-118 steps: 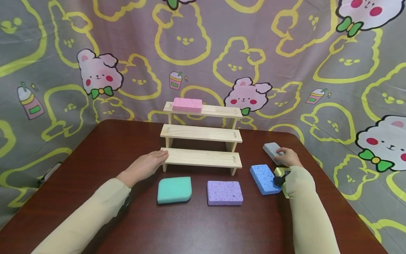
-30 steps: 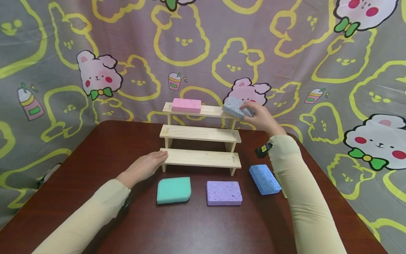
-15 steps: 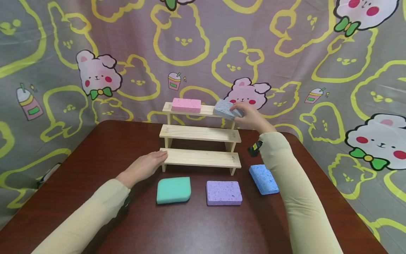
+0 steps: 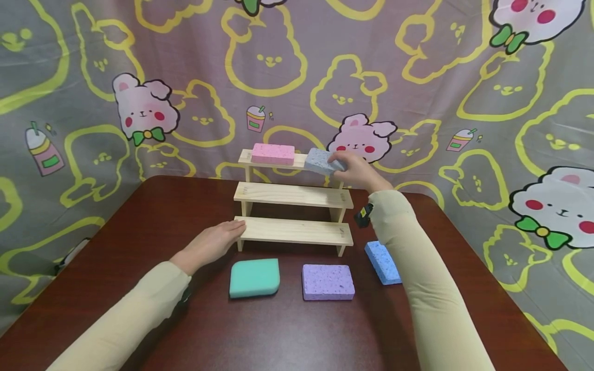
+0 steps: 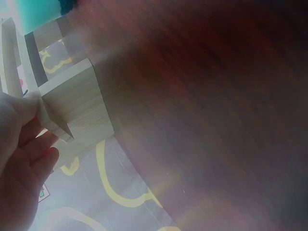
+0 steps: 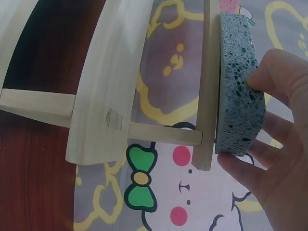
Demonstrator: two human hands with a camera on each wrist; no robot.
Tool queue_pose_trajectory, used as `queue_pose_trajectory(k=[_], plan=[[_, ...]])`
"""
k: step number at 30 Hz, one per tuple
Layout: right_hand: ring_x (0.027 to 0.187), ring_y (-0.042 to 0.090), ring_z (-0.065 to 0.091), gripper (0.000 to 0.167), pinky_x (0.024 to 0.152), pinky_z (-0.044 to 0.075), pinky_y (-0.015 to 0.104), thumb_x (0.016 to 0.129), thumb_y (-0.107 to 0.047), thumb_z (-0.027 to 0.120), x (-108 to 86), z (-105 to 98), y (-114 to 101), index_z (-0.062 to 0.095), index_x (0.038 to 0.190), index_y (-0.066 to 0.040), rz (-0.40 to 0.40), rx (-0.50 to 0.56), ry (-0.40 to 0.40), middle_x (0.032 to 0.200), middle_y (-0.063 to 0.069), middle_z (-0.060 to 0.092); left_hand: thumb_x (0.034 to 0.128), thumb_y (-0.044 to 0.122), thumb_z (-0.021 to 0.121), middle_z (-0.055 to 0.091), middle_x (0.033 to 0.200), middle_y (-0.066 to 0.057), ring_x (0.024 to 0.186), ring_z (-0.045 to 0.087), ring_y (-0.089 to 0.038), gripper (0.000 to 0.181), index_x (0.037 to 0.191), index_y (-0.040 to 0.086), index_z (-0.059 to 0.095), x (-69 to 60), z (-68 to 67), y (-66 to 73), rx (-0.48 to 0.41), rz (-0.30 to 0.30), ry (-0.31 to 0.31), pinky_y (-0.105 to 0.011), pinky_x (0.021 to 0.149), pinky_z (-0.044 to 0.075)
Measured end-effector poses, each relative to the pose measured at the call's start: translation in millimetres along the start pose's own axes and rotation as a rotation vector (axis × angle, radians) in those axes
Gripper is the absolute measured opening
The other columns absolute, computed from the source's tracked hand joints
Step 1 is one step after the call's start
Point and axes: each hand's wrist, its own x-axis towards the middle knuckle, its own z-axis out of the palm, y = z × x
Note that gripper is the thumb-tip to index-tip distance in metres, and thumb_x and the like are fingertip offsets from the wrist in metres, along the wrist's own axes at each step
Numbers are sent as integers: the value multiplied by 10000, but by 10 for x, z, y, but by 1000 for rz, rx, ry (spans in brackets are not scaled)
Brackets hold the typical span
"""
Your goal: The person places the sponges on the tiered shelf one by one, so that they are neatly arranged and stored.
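My right hand (image 4: 355, 169) grips a grey-blue sponge (image 4: 320, 159) by its right end. The sponge lies on or just over the top tier of a three-tier wooden stand (image 4: 297, 194). In the right wrist view, the thumb presses one face of the speckled sponge (image 6: 238, 82), and other fingers reach round its end. My left hand (image 4: 211, 246) holds the left end of the lowest tier. Thumb and fingers pinch the plank's end (image 5: 55, 126) in the left wrist view. A pink sponge (image 4: 273, 154) lies on the top tier's left side.
In front of the stand lie a teal sponge (image 4: 254, 278) and a purple sponge (image 4: 328, 282). A blue sponge (image 4: 383, 263) lies to the right, partly behind the right sleeve. The dark wood table (image 4: 287, 335) backs onto a patterned curtain (image 4: 185, 56).
My right hand picked the grey-blue sponge up from the table's right side, carried it to the top tier and slid it left towards the pink sponge. My left hand stayed in place.
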Motion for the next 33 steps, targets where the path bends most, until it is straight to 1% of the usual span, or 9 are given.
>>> queue_pose_trajectory(k=[5, 9, 13, 18, 22, 27, 33], plan=[[936, 254, 490, 322, 829, 415, 414, 788, -22, 567, 27, 12, -9, 582, 1109, -39, 6, 8, 13, 1128, 130, 565, 877, 33, 604, 567, 1214, -176, 1113, 530, -313, 318, 1189, -24, 592, -2, -2, 2, 1, 5, -3, -436, 885, 461], [963, 265, 483, 328, 862, 405, 425, 810, 0, 541, 50, 27, -36, 578, 1134, -38, 28, 4, 11, 1156, 139, 553, 878, 32, 602, 561, 1223, -173, 1122, 524, -310, 326, 1199, -23, 585, -6, -9, 6, -5, -4, -16, -433, 895, 455], [1007, 276, 480, 322, 900, 393, 440, 826, 27, 532, 81, 45, -58, 586, 1139, -27, 39, -4, 27, 1181, 152, 548, 878, 30, 601, 552, 1237, -174, 1136, 514, -308, 344, 1217, -24, 572, -3, -21, 11, -10, -15, -30, -431, 906, 448], [1027, 286, 484, 308, 904, 399, 430, 833, 47, 528, 134, 84, -56, 605, 1126, -5, 40, -19, 57, 1177, 170, 557, 878, 30, 601, 550, 1238, -176, 1136, 514, -311, 348, 1220, -26, 568, 0, -25, 13, -7, -18, -37, -434, 908, 446], [1057, 286, 485, 311, 922, 395, 419, 837, 52, 522, 172, 117, -48, 605, 1132, 2, 45, -21, 64, 1195, 181, 552, 883, 33, 595, 549, 1240, -175, 1138, 512, -312, 343, 1219, -24, 570, -2, -23, 14, -9, -18, -38, -436, 911, 444], [1048, 258, 487, 316, 899, 411, 396, 843, 56, 523, 196, 137, -45, 608, 1140, -13, 63, -16, 61, 1206, 166, 548, 884, 34, 596, 548, 1243, -172, 1140, 511, -309, 341, 1219, -23, 571, -3, -20, 13, -11, -17, -39, -433, 906, 447], [1041, 255, 486, 322, 883, 420, 394, 845, 61, 519, 212, 140, -50, 604, 1147, -14, 75, -12, 63, 1214, 167, 542, 883, 36, 596, 546, 1247, -169, 1144, 509, -307, 348, 1225, -22, 567, 1, -27, 16, -7, -27, -52, -434, 912, 443]])
